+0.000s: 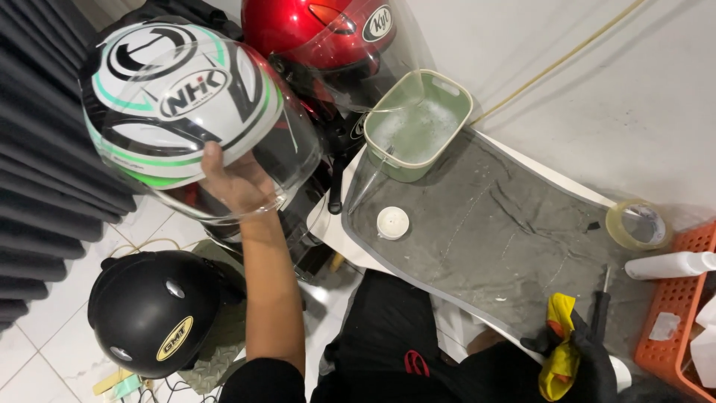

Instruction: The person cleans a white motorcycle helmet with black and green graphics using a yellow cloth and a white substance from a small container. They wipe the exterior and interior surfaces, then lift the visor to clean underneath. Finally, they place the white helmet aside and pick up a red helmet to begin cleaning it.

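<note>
My left hand [235,181] holds up a white helmet [175,97] with green and black stripes, gripping its lower edge beside the clear visor [294,153]. My right hand [578,351], in a black glove, is shut on a crumpled yellow cloth [559,354] at the near edge of the grey mat [500,231]. A black-handled screwdriver [601,310] lies just right of that hand.
A red helmet [313,33] sits behind, a black helmet [153,310] on the tiled floor at left. On the mat: a pale green basin [418,123] of soapy water, a small white cap [393,222], a tape roll [636,224]. An orange basket [682,328] with a white bottle [667,265] stands at right.
</note>
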